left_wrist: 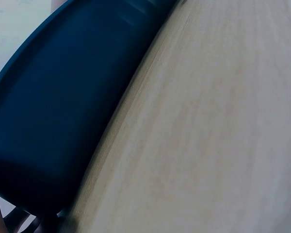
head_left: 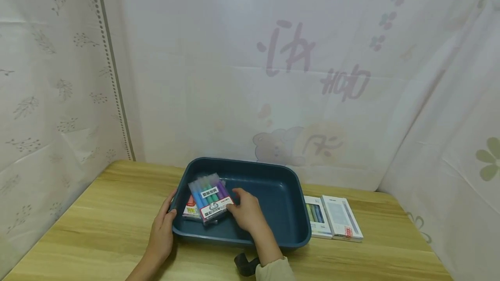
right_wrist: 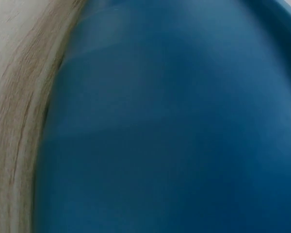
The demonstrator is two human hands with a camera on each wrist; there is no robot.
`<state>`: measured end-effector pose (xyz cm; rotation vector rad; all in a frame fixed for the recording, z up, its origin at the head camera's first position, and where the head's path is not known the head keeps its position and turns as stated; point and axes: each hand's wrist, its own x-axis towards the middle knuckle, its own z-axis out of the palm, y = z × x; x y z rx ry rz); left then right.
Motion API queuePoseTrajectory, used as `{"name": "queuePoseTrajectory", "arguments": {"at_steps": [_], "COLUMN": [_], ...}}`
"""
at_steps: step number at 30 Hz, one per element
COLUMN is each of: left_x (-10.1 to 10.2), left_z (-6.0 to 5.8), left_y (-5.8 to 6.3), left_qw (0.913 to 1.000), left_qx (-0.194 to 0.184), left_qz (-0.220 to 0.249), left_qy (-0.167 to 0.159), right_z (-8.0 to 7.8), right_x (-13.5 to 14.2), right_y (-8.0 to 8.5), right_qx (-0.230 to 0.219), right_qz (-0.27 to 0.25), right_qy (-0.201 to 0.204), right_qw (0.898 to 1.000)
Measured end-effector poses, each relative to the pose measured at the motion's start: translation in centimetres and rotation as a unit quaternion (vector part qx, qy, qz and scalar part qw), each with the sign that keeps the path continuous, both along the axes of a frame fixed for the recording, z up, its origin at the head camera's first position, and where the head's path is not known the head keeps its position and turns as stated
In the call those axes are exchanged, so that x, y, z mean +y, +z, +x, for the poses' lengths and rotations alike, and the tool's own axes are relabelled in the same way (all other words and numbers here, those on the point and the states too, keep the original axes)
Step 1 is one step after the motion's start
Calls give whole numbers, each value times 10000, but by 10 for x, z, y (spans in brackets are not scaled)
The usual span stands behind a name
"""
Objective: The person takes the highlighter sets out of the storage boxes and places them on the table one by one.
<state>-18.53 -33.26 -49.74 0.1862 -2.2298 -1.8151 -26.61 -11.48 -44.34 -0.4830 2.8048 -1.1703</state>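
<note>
A dark blue rectangular basin [head_left: 279, 211] stands on the wooden table. My left hand [head_left: 162, 231] holds its left end, the thumb at the rim and the fingers along the outer wall. Inside, toward the left, a clear pack of coloured markers [head_left: 212, 196] lies slanted over another pack with a red and white label [head_left: 191, 210]. My right hand [head_left: 250, 211] reaches over the front rim and grips the marker pack at its right corner, thumb on the label; the other fingers are partly hidden. Both wrist views show mostly the blue basin wall [left_wrist: 63, 97] [right_wrist: 160, 121].
Right of the basin lie a white box with coloured pens in its window [head_left: 315, 214] and a white flat box with a red sticker [head_left: 341, 218]. A black wrist camera [head_left: 246, 266] shows under the right wrist. Patterned curtains [head_left: 218, 77] hang behind the table and at both sides.
</note>
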Motion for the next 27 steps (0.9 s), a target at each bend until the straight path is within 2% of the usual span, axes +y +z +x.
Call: {"name": "queuePoseTrajectory", "arguments": {"at_steps": [5,20,27], "left_x": [0,0,0], "left_z": [1,-1,-1], "left_y": [0,0,0], "left_qw": [10000,10000,9999], "left_qx": [-33,-22,-65], "left_qz": [-76,26,19], "left_qy": [48,-80,-91], "right_z": [0,-1,0], "right_x": [1,6,9], "right_y": [1,2,2], "right_qx": [-18,-676,-782], "right_qz": [97,-258,-254], "right_qy": [79,425,529], "right_qw": [9999,9965,9952]}}
